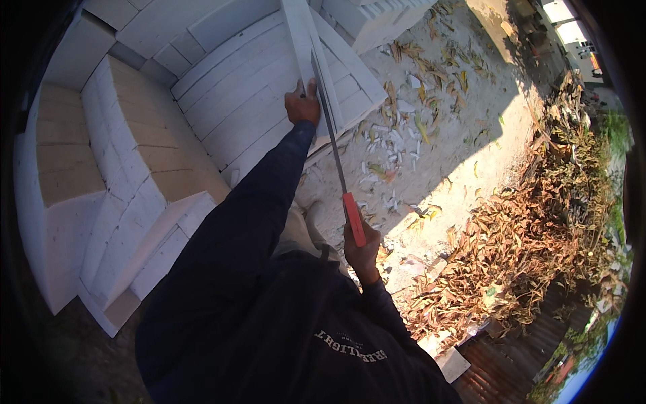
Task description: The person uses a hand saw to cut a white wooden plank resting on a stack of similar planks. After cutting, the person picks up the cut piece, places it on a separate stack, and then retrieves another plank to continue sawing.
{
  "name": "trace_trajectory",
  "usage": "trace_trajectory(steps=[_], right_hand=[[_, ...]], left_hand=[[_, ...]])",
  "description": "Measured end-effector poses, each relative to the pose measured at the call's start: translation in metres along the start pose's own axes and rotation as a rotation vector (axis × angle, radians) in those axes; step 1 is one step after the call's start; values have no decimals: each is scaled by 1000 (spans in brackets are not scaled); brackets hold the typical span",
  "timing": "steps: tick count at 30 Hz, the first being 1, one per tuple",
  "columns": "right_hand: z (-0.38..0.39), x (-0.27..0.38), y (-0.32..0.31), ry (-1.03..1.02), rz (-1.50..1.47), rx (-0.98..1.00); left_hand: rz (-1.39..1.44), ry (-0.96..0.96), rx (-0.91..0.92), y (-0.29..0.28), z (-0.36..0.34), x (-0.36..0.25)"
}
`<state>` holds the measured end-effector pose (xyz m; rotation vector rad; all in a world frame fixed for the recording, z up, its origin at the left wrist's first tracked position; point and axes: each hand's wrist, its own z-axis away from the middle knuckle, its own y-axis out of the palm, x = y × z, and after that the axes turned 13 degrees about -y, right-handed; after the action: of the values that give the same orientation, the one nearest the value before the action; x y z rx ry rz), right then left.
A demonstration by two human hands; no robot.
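My right hand is closed round the red handle of a hand saw. Its long narrow metal blade runs away from me and lies against a long white block, close to its right-hand part. My left hand grips the block's left edge, beside the blade, with a finger and thumb pointing up. Part of its grip is hidden. Beneath the long block is a stack of white blocks, laid side by side.
More white blocks are piled at the left, some with tan tops. Pale chips and leaves litter the sandy ground at the right. Beyond lies a heap of dry brown leaves, with a rusty corrugated sheet near the lower right.
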<state>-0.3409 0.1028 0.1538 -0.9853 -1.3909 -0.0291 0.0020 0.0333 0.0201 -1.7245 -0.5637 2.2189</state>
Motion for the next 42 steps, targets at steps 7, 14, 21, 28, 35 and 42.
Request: trace_trajectory(steps=[7,14,21,28,35,42], right_hand=[[-5,2,9,-32,-18,-39],[-20,15,11,103,-36,-21],[-26,10,17,39,-8,-24],[-41,12,18,54,-28,-4],[-50,19,24,5,-32,-61],[-60,14,27,31,-35,-52]], left_hand=[[-9,-81,52,-3,1,-5],[19,-81,55,-5,2,-6],[75,-117,68,-5,4,-8],[60,-92,62,-6,4,-7],[95,-111,73,-6,6,-8],[81,-116,89,-6,8,-10]])
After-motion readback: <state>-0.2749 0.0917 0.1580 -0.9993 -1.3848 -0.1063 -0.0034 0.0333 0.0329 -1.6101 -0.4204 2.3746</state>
